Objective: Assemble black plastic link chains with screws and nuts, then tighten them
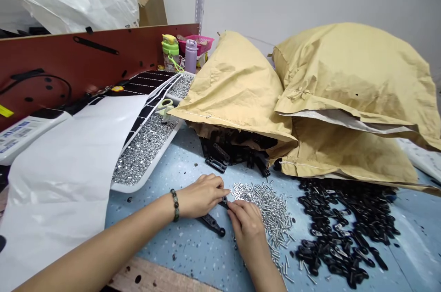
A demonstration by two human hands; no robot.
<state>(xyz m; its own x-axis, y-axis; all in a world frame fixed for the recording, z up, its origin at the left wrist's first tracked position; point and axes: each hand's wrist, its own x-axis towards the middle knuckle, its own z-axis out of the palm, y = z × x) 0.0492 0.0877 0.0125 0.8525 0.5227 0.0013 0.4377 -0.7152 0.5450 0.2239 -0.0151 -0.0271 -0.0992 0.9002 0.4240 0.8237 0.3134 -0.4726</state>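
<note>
My left hand (pixel 200 195), with a bead bracelet on the wrist, is curled over a long black plastic part (pixel 213 224) that lies on the blue table (pixel 193 246). My right hand (pixel 246 221) meets it from the right, fingertips pinched at the part's upper end. What the right fingertips hold is too small to make out. A loose heap of small silver pins and washers (pixel 270 211) lies right beside the right hand. A big pile of black plastic parts (pixel 341 227) spreads further right.
Two stuffed tan paper sacks (pixel 344 94) lie across the back, one spilling black parts (pixel 234 149). A white tray of silver washers (pixel 144 149) sits at left, partly under a white plastic sheet (pixel 65 177). Bottles and a pink basket stand behind.
</note>
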